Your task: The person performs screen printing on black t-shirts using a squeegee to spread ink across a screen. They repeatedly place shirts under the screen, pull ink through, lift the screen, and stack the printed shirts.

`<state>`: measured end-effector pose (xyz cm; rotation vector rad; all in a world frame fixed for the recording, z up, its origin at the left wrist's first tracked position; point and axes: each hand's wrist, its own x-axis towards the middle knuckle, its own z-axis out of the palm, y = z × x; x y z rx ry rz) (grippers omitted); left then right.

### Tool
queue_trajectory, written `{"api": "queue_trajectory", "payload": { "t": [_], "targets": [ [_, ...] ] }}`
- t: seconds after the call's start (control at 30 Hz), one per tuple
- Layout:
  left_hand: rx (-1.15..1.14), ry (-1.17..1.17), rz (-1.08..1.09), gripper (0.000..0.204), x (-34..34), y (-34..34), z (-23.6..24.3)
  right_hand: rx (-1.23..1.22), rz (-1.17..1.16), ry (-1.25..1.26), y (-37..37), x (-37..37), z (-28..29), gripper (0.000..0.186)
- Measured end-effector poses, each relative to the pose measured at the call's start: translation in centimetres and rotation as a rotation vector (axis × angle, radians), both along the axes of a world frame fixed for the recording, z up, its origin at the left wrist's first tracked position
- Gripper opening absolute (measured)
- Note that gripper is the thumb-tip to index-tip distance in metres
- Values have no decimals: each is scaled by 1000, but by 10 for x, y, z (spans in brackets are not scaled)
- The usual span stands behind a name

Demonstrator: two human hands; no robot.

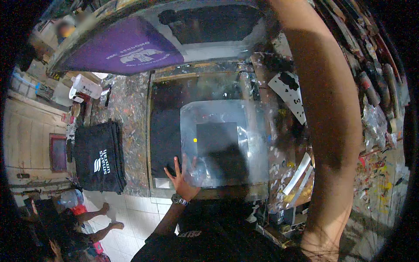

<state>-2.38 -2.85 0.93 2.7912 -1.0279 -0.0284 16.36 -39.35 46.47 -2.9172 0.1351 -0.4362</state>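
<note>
My left hand (187,181), with a watch on the wrist, is open with its fingers spread at the near left corner of a clear plastic sheet (218,111). Part of the hand shows hazily through that sheet. Beneath it lies black cloth (165,126) on a flat board; a dark square shows in the sheet's middle, and a yellow dot (195,140) marks its left side. Beyond stands a raised printing screen (104,50), purple with a pale design and a dark patch. My right forearm (323,96) reaches up across the right side; its hand is out of the picture.
A folded black cloth stack (98,153) with white print lies left on the paint-spattered table (136,131). Behind it is a white tub (86,87). Cut white pieces (288,94) and strips (297,174) lie right. Another person's feet (115,225) show lower left on tiles.
</note>
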Motion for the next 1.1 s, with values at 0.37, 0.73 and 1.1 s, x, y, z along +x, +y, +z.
{"api": "queue_trajectory", "payload": {
  "t": [0.37,0.73,1.1],
  "targets": [
    [72,27,104,103,9,27,-6,-19,-41,-3,-3,8,2,78],
    [-317,55,5,56,-31,-36,28,-106,-21,20,-7,9,-1,81],
    [-1725,709,240,56,35,-41,194,-286,-81,-422,107,-162,-144,64]
  ]
}}
